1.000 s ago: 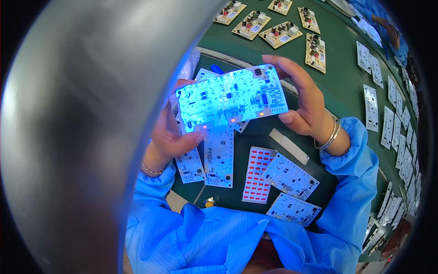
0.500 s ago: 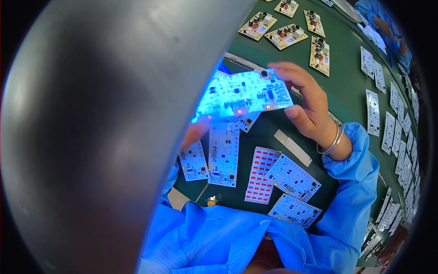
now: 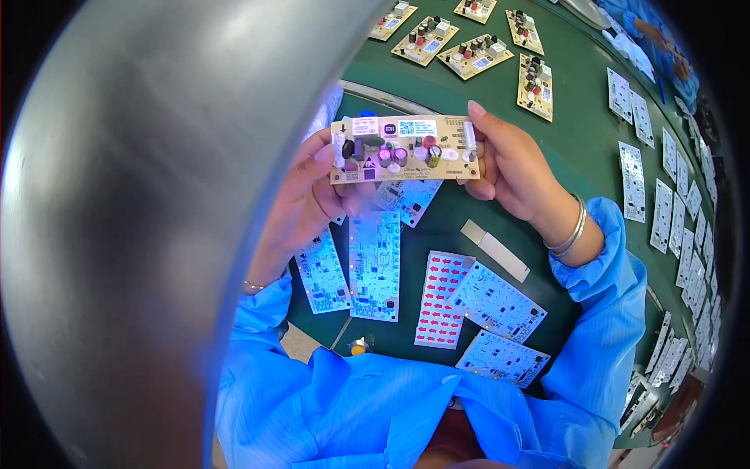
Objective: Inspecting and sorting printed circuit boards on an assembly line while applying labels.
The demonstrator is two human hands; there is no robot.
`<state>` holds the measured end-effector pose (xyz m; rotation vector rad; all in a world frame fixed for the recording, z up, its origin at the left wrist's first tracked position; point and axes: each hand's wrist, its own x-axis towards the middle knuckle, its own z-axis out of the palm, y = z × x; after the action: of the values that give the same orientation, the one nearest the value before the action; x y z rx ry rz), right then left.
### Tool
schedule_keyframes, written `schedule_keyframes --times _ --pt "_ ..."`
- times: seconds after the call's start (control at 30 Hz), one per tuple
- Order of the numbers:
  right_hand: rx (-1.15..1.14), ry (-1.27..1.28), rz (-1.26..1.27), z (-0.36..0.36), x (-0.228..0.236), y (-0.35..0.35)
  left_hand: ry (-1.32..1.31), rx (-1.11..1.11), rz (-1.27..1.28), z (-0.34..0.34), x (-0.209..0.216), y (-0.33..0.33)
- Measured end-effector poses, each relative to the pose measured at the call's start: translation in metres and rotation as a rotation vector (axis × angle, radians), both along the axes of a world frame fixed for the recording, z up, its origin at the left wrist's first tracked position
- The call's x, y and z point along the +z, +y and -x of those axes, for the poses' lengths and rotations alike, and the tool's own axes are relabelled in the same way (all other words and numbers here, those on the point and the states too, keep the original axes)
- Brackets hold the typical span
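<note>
Between my two hands I hold up a circuit board, its tan component side with capacitors and labels turned toward me. The thumb and fingers of my left hand close on its left end. My right hand pinches the right end, thumb at the upper corner and fingers curled below. Beneath it, white circuit boards lie on the green table under blue light. One more board lies partly hidden behind the held one.
A large grey metal lamp shade blocks the left side. Nearer me lie a sheet of red arrow stickers, white boards and a flat pale strip. Tan boards stand at the back, white ones at right. A co-worker's sleeve shows far right.
The board has been turned over, from its white face to its tan component side. My left hand has come out from behind the lamp shade, and the view has shifted slightly.
</note>
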<state>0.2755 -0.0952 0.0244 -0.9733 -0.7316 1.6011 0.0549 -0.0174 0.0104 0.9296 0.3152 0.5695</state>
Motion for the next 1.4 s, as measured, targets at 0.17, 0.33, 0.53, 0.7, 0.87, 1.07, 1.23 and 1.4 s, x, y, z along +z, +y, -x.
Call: schedule_keyframes --times 0.17,0.33,0.53,0.7,0.87,1.07,1.23,1.4 --pt "0.065 0.156 -0.027 -0.005 -0.002 0.0 0.002 -0.017 0.036 -0.003 0.008 0.001" --pt "0.157 0.199 -0.081 -0.01 0.0 -0.002 -0.023 -0.006 -0.033 -0.001 0.01 -0.001" --pt "0.14 0.112 -0.098 -0.024 -0.004 0.002 -0.053 0.018 0.026 -0.002 0.003 -0.002" --pt "-0.257 0.28 -0.253 -0.061 0.021 0.034 -0.052 -0.105 -0.039 0.011 0.023 0.028" --pt "-0.826 -0.059 -0.307 -0.159 0.0 0.057 -0.011 -0.112 -0.041 0.008 0.022 0.029" --pt "-0.977 -0.058 -0.073 -0.215 -0.033 0.056 0.019 -0.12 -0.015 0.005 0.021 0.028" --pt "-0.871 -1.189 0.268 -0.209 -0.017 0.042 0.004 -0.102 -0.011 0.011 0.021 0.024" --pt "-1.085 -2.086 0.503 -0.223 -0.018 0.02 -0.009 -0.129 -0.03 0.008 0.025 0.022"
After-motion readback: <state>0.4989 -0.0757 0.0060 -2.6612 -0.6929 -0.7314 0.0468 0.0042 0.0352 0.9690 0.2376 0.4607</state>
